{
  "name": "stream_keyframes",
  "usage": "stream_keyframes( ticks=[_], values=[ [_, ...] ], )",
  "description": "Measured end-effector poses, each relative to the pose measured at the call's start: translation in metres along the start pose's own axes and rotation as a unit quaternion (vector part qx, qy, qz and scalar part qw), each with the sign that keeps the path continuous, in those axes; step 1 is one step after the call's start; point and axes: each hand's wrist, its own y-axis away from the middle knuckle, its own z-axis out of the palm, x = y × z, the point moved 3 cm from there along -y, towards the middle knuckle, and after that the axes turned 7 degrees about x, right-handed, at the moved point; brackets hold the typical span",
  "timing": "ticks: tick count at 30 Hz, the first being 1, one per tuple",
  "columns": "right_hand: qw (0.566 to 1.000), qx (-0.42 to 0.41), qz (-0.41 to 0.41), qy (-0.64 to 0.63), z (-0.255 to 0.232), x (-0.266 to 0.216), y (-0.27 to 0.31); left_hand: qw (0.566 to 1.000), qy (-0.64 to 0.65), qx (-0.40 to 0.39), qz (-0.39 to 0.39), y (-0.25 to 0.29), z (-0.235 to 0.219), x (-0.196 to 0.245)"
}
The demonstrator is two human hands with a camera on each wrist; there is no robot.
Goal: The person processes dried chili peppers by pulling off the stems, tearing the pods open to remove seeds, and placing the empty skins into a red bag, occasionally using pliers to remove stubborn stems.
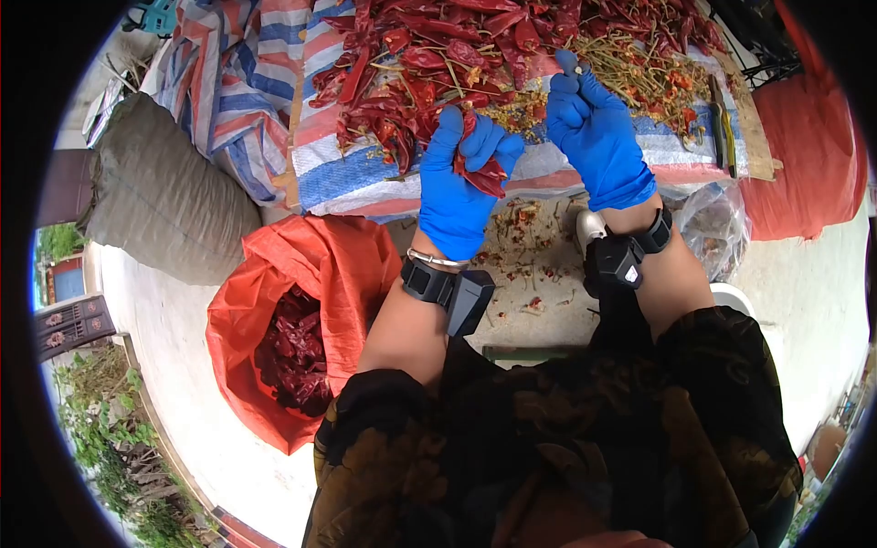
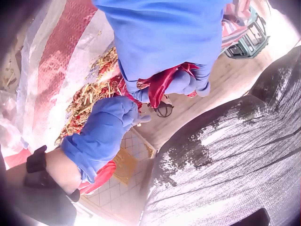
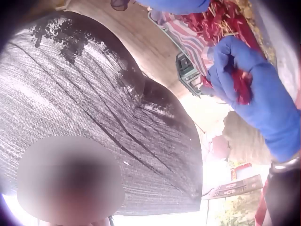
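Observation:
My left hand (image 1: 461,187), in a blue glove, holds dried red chili peppers (image 1: 486,175) against its palm with curled fingers. In the left wrist view a shiny chili (image 2: 162,87) shows between its fingers. To its right, my gloved right hand (image 1: 598,142) is raised over the near edge of the heap, fingers bent, pinching a small pale bit (image 1: 577,69) at the fingertips; it looks like a stem end. Both hands are apart, in front of a heap of dried red chilies (image 1: 438,55). Loose stems (image 1: 630,78) lie piled right of the chilies.
A striped woven sheet (image 1: 347,183) covers the table. An open red sack (image 1: 356,265) of chilies stands below left, beside a full grey sack (image 1: 164,192). Scissors-like tool with yellow (image 1: 723,128) lies at the right edge. A red bag (image 1: 804,155) and clear plastic bag (image 1: 713,228) are at right.

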Motion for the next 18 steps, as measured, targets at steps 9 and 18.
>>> stream_keyframes(
  ticks=[9, 18],
  values=[
    [0.990, 0.022, -0.015, -0.138, 0.008, -0.046, -0.002, 0.996, 0.062, 0.017, -0.062, 0.004, 0.001, 0.000],
    [0.791, -0.096, -0.165, 0.581, 0.040, 0.015, 0.016, 0.981, -0.178, 0.067, -0.032, 0.003, 0.002, -0.001]
  ],
)
